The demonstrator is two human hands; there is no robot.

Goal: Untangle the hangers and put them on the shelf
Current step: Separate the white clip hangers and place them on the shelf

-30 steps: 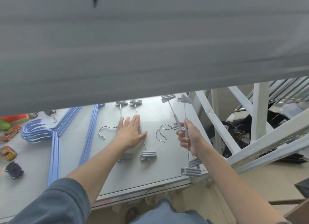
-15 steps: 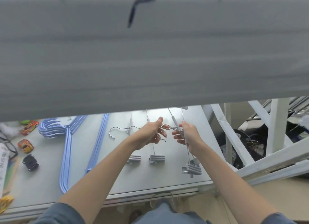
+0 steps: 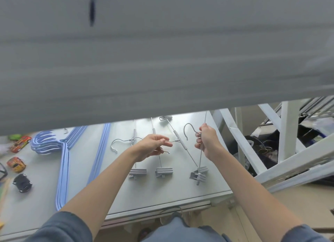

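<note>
The left hand (image 3: 153, 146) pinches the hook of one grey clip hanger (image 3: 180, 142), fingers curled round the wire, its rod slanting across the table (image 3: 180, 191). The right hand (image 3: 207, 142) grips the neck of a second clip hanger (image 3: 188, 128), whose hook stands free in the air between the hands. Their lower clips (image 3: 198, 174) touch at the table's near right, apparently crossed. To do this well, I judge the hands should draw apart slowly and turn one rod so the clips slide past each other (a hard pull would likely lock them).

At far left lie toy cars (image 3: 17, 165), then a stack of blue hangers (image 3: 63, 162). Two more clip hangers (image 3: 134, 144) rest flat under the left forearm, already separate. A broad grey shelf (image 3: 162, 51) fills the upper view and hides the far table, so lifting calls for clearing its edge. White frame bars (image 3: 289, 133) stand close on the right.
</note>
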